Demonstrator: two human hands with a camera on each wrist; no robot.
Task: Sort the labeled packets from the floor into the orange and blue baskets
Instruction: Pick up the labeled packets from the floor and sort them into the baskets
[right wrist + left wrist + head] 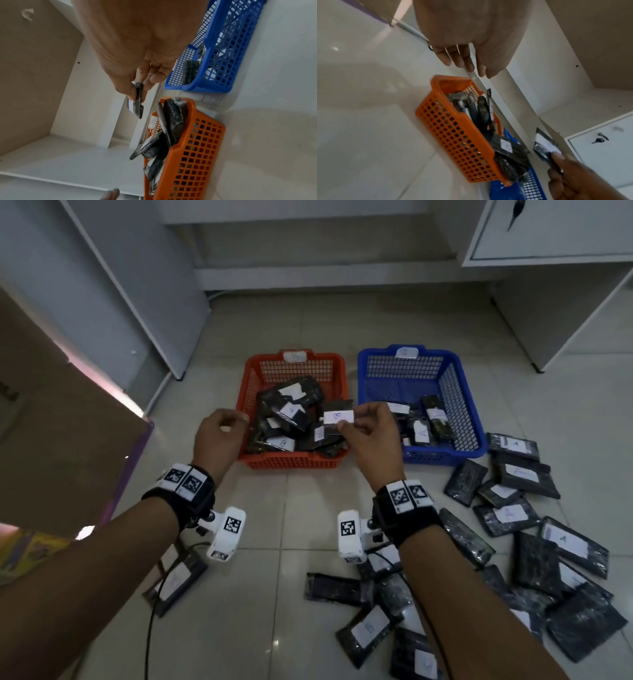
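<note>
Right hand [368, 433] pinches a dark plastic packet labelled B [337, 417] above the orange mesh basket [291, 462]; left hand [219, 436] loosely curled, empty. Release it low, inside the rim.

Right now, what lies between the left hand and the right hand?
In the head view, the near part of the orange basket with dark packets labeled B lies between the left hand and the right hand, which pinches a B packet.
</note>
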